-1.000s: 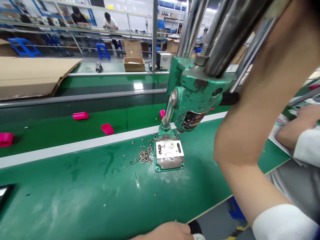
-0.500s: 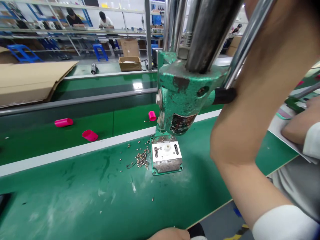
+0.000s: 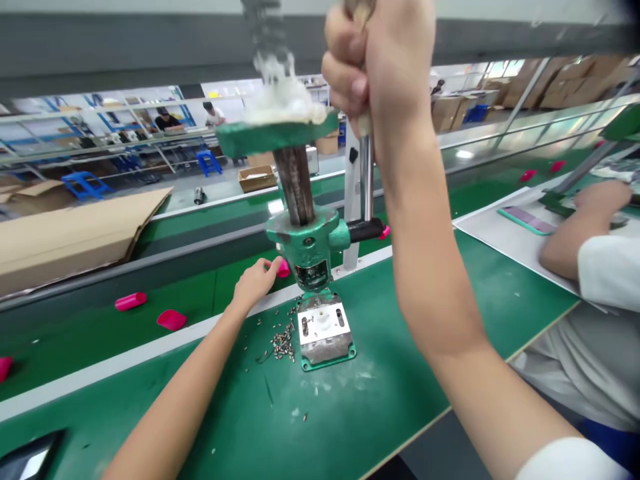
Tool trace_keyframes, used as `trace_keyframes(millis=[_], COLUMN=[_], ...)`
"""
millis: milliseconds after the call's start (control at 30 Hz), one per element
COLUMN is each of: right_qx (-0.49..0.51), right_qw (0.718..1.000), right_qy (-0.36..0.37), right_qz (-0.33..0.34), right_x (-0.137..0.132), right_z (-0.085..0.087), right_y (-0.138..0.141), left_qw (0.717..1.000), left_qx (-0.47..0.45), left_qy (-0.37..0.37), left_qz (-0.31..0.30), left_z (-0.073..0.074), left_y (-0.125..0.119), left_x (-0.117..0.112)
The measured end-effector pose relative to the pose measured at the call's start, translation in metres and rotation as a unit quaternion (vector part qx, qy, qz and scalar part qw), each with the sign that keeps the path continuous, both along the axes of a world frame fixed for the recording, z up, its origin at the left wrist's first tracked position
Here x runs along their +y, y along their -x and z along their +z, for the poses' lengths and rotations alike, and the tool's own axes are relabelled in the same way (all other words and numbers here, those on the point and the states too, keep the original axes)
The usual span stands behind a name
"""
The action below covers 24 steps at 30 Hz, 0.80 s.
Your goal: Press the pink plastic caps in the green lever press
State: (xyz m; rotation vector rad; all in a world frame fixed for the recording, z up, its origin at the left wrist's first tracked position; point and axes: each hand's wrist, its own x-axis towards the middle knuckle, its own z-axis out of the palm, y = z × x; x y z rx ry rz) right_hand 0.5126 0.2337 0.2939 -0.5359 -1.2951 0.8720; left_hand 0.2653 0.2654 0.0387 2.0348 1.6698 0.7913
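Showing a factory workbench from the person's head, the view looks down past two bare forearms at a green cast-metal hand press [image 3: 306, 241] with chipped paint and a dark label on its front. The right hand [image 3: 380, 63] is clenched in a tight fist around a steel rod [image 3: 367, 175], held high, with the top of the fist cut off by the frame. The left hand [image 3: 255, 283] is open, its fingers stretched toward a small pink plastic cap [image 3: 283, 269] beside the press; whether they touch it is hard to tell. A thick, dark threaded column [image 3: 295, 183] rises to a blurred green disc [image 3: 273, 133] topped with white fluffy material [image 3: 283, 107], both hard to make out. A black handle [image 3: 365, 230] juts sideways from the press head. Its base plate [image 3: 325, 357] carries a white insert [image 3: 323, 323] with a raised round centre. Small brass-coloured metal pieces [image 3: 283, 345] lie heaped and scattered just left of the plate on the glossy, scuffed green surface [image 3: 385, 380]. Farther back, pink caps [image 3: 131, 301] lie on a green conveyor belt [image 3: 210, 280], below a large cardboard sheet [image 3: 65, 237]. At right, a co-worker's hand [image 3: 600, 200], with a white sleeve [image 3: 603, 273], rests over a pale sheet [image 3: 500, 230].
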Motion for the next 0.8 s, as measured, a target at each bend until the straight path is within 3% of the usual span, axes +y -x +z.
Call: trace_keyframes(millis=[67,133,200,300,400,500,633,733,800], right_qx=[0.026,0.024,0.018,0.023,0.023,0.029,0.024,0.011,0.003], right_qw=[0.996,0.990,0.988,0.985,0.989,0.994,0.992,0.989,0.987], right_qy=[-0.087,-0.134,-0.151,-0.166,-0.137,-0.103,-0.120,-0.147,-0.157], right_qz=[0.012,0.023,0.027,0.043,0.040,0.019,0.021,0.016,0.007], right_x=[0.001,0.005,0.009,0.009,0.005,0.002,0.003,0.003,0.002], right_z=[0.002,-0.001,-0.005,-0.007,-0.006,-0.004,-0.005,-0.007,-0.008], right_y=[0.003,0.003,0.003,0.000,0.000,-0.001,-0.001,-0.001,-0.001], left_qw=[1.000,0.999,0.998,0.985,0.959,0.949,0.961,0.986,0.986], left_qx=[0.009,0.007,-0.002,-0.039,-0.066,-0.059,-0.024,0.069,0.145], left_qy=[0.003,-0.007,-0.037,-0.154,-0.266,-0.300,-0.273,-0.150,-0.072], left_qz=[-0.021,-0.038,-0.058,-0.072,-0.073,-0.079,-0.035,0.020,0.047], left_z=[-0.005,-0.013,-0.021,-0.028,-0.026,-0.019,-0.013,-0.014,-0.015], left_y=[-0.002,-0.002,0.001,0.011,0.021,0.028,0.039,0.052,0.055], left_x=[0.022,0.025,0.015,-0.010,-0.036,-0.052,-0.053,-0.039,-0.027])
